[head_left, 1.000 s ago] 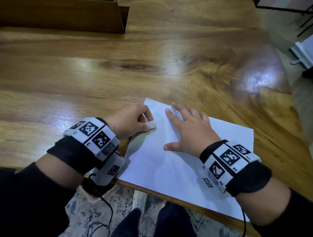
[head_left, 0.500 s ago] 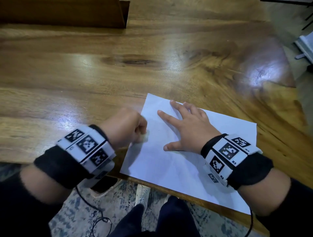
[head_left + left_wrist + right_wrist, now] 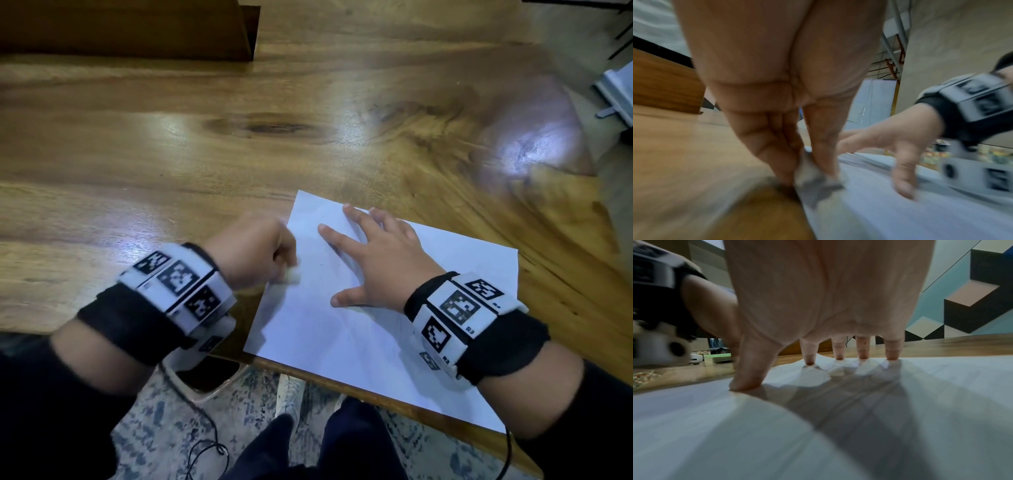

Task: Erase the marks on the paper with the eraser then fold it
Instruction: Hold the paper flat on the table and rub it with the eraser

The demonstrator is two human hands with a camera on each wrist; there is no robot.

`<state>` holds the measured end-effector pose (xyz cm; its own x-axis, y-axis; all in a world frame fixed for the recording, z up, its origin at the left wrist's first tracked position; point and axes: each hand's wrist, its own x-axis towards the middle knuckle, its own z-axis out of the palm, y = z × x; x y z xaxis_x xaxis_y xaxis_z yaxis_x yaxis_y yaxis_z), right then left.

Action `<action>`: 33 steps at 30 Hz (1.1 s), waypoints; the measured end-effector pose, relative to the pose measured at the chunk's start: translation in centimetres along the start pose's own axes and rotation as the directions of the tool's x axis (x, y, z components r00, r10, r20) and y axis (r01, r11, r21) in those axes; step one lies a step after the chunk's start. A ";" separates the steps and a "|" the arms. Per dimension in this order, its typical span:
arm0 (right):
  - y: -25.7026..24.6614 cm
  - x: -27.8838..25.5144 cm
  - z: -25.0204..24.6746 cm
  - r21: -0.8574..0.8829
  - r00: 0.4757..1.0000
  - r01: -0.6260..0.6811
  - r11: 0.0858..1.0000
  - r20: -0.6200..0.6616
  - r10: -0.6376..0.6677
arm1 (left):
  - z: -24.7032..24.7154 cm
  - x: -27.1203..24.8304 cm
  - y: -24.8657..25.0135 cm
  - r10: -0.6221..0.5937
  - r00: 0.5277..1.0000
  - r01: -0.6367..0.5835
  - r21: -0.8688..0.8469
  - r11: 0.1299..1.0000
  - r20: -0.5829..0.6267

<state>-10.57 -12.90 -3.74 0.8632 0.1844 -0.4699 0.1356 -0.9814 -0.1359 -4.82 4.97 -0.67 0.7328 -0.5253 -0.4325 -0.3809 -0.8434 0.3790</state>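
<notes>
Head view, from the left: the left hand (image 3: 251,248) is curled in a fist-like pinch around a small pale eraser (image 3: 289,275), whose tip touches the left edge of the paper (image 3: 342,342). The left wrist view shows the eraser (image 3: 813,177) squeezed between thumb and fingertips, low and pressed down, a grip that probably gives firm rubbing pressure; the blur there suggests a quick stroke. Any marks near it are too faint to make out, apart from a tiny dark speck to its right.

Next comes the paper itself, a white sheet lying flat and slightly skewed on the wooden desk (image 3: 171,154), its near edge overhanging the desk's front.

Further right, the right hand (image 3: 373,260) lies spread on the sheet, holding nothing. In the right wrist view its fingertips (image 3: 862,356) and thumb press into the paper (image 3: 756,434), most likely to keep it from sliding or wrinkling under the eraser. Folding has not begun.
</notes>
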 end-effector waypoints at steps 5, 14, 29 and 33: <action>0.0 0.0 0.0 -0.001 1.000 0.000 1.000 -0.003 0.000 | 0.0 1.1 0.5 -0.003 0.995 0.002 -0.006 1.000 -0.105; -0.1 0.0 0.0 0.005 1.000 -0.003 1.000 -0.010 0.003 | 0.0 1.2 0.6 0.010 0.992 -0.014 -0.029 0.999 -0.122; 0.1 0.0 0.1 0.009 1.000 0.003 1.000 -0.016 -0.003 | 1.1 -0.4 0.2 -0.041 0.992 0.032 -0.082 0.996 -0.117; 0.1 -0.1 0.1 0.006 1.000 0.003 1.000 -0.015 -0.002 | 1.2 -2.1 -0.1 -0.013 0.989 0.017 -0.022 1.000 0.148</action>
<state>-10.66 -13.01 -3.76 0.8701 0.1859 -0.4564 0.1348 -0.9806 -0.1425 -6.98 6.01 -0.75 0.6461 -0.5251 -0.5539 -0.3561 -0.8493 0.3897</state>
